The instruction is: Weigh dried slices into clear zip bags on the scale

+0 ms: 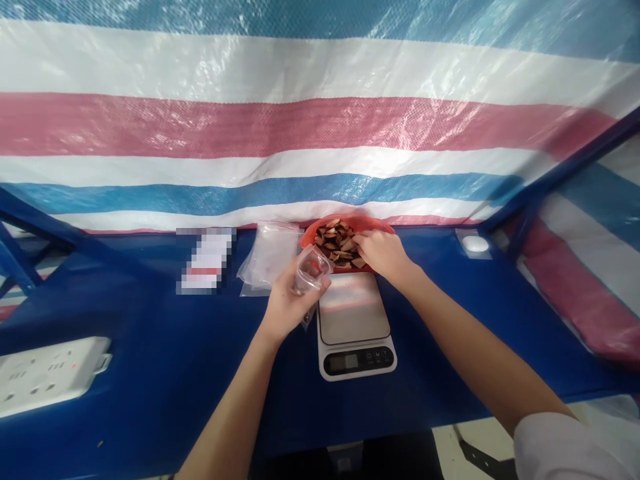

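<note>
My left hand [290, 300] is wrapped round a small clear plastic bag [314, 265], whose mouth is held apart and faces up. A few dark bits show low in that bag, too unclear to name. Right beside it, a red plastic bag [367, 222] lies spread, full of dried brown slices [337, 243]. My right hand [381, 252] reaches into this pile from the right with its fingers curled together on the slices; the fingertips are partly hidden. A white kitchen scale [354, 320] with a metal plate sits just in front of both bags.
Several flat clear bags [270, 257] lie left of my left hand. Further left are a blurred-out paper [206, 261] and a white power strip [53, 373]. A round white object [475, 245] rests at the right on the blue table [165, 373]. Striped sheeting [300, 127] hangs behind.
</note>
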The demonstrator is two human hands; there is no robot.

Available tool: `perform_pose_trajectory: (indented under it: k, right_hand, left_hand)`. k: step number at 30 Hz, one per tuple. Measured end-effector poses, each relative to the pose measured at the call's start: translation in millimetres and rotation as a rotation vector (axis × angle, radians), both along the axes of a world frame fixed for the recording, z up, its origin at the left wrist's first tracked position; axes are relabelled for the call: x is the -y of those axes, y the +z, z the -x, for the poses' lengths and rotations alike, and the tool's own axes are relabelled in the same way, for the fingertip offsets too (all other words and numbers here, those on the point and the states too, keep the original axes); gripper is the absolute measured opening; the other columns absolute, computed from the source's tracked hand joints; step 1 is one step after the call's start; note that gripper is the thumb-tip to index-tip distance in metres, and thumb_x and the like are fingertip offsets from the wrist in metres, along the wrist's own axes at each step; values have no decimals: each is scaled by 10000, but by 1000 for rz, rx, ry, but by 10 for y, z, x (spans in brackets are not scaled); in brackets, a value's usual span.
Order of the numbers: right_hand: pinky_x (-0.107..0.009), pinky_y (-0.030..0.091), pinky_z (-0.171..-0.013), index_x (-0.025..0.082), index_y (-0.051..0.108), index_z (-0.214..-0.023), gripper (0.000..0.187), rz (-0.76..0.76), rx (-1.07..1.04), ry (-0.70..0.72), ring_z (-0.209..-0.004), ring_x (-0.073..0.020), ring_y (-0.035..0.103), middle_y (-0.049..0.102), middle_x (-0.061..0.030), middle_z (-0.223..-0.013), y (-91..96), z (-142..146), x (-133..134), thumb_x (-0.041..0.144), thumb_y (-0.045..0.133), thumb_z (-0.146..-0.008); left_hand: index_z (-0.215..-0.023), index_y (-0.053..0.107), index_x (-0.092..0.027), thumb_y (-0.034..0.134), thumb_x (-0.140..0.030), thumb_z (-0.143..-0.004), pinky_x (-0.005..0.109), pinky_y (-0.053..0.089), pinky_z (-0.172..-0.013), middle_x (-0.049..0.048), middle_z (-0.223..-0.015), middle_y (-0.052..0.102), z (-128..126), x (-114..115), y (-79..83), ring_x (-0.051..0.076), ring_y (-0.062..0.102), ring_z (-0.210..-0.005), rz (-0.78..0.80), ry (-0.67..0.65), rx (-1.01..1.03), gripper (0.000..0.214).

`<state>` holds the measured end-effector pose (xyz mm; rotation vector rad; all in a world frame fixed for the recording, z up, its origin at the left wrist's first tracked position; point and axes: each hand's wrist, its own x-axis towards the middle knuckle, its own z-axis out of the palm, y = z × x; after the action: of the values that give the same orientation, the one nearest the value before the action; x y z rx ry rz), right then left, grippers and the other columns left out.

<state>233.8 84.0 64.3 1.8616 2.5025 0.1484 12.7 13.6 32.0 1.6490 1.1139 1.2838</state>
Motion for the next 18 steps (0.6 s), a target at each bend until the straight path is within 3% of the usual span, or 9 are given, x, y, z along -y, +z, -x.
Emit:
perform_pose_trajectory:
  k: [5, 10, 14, 18]
  right_hand:
    - [-327, 505, -755, 235, 755, -1189, 367, -34, -14, -6, -1022, -262, 722, 784, -111, -1117, -19, 2, -30, 199, 441, -1003]
    - [-323, 520, -791, 288, 752, -1196, 328, -52, -111, -24, -1026, -250, 722, 785, -65, -1166, 23, -35, -38, 244, 491, -1002]
    - [-339, 540, -834, 282, 768, -1158, 285, -68, -296, -63, -975, -249, 741, 805, -41, -1102, 32, -137, -97, 264, 545, -982]
    - [-313, 542, -897, 287, 785, -1087, 255, -56, -520, -14, -960, -208, 748, 812, 6, -1081, 11, -241, -163, 207, 590, -944]
  left_hand:
    - [-1350, 654, -203, 757, -500, -854, 412, 573, -924, 83, -1066, 722, -8, 5, 4, 231, 686, -933, 11, 14, -16, 587]
    - [-1365, 641, -212, 761, -490, -855, 414, 583, -916, 93, -1137, 725, -16, 12, -7, 241, 689, -976, 28, 8, 18, 593]
    - [-1358, 643, -219, 761, -512, -849, 398, 600, -847, 103, -1131, 725, -19, 3, -29, 253, 695, -987, 55, 4, 35, 599]
    - [-1331, 659, -226, 798, -510, -812, 391, 612, -790, 111, -1126, 720, -18, -16, -56, 264, 700, -974, 59, -12, 81, 608]
